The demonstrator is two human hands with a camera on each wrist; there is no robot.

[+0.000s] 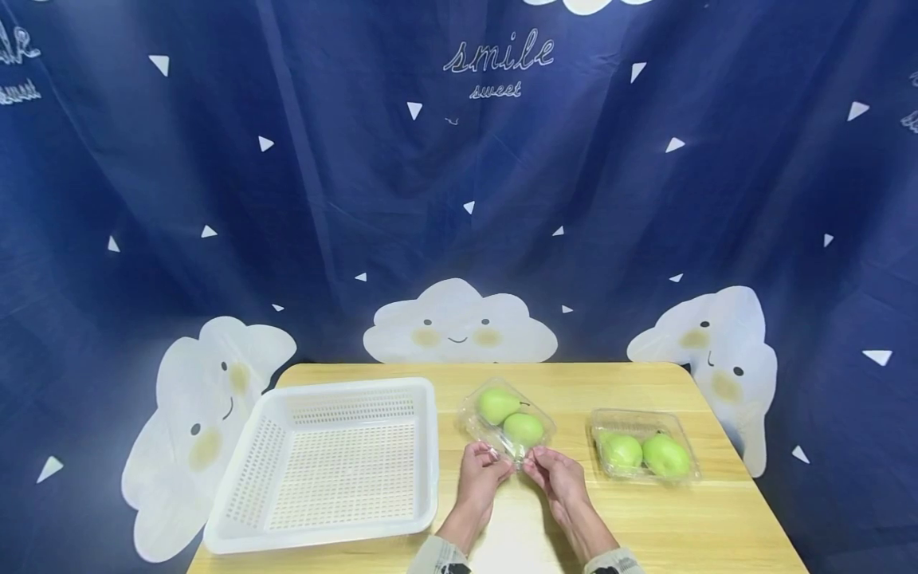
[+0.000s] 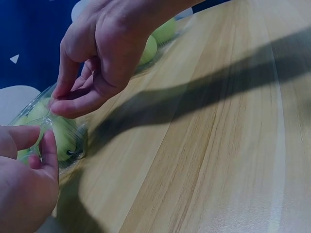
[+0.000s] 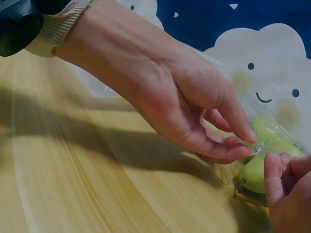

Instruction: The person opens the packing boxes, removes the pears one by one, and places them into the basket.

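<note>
A clear plastic tray (image 1: 468,421) of green pears (image 1: 523,430) sits at mid-table, with thin, creased clear film (image 1: 515,453) at its near corner. My left hand (image 1: 479,482) pinches this film between thumb and fingers. Close beside it, my right hand (image 1: 564,480) pinches the same film, the two sets of fingertips a small gap apart. In the left wrist view, the film (image 2: 47,119) runs between both hands' fingertips over the pears. The right wrist view shows it bunched at the fingertips, with part of the tray hidden by the right hand (image 3: 294,187).
To the left stands a white perforated plastic basket (image 1: 430,478). A second clear tray (image 1: 601,417) holding two green pears (image 1: 666,455) lies at the right. The wooden table (image 1: 724,518) ends at a dark blue curtain (image 1: 459,239) with printed clouds.
</note>
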